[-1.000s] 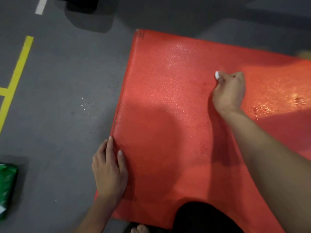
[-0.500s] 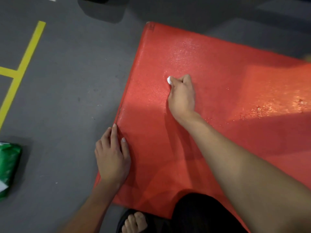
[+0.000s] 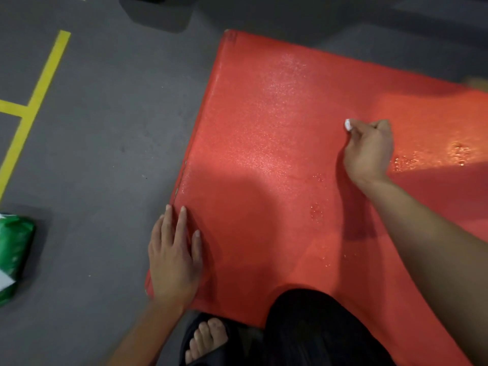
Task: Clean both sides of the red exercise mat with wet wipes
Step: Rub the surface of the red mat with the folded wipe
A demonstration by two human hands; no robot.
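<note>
Far left, green plastic wipe packet point(image 3: 12, 256) on grey floor point(image 3: 105, 154), well apart from the work. Left hand point(image 3: 174, 260) flat, fingers straight, pressing the near-left edge of the red textured foam exercise mat point(image 3: 264, 180) spread on the floor. Likely light, soft and floppy, slick where wet — best lifted by an edge or corner for flipping. Right hand point(image 3: 369, 149) out over mid-mat, fist curled around a small white wet wipe point(image 3: 348, 125) — arm extended, knuckles up.

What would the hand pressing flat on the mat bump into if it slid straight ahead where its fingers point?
Probably nothing: the left hand points up along the red mat's left edge, which looks free as far as shown.
</note>
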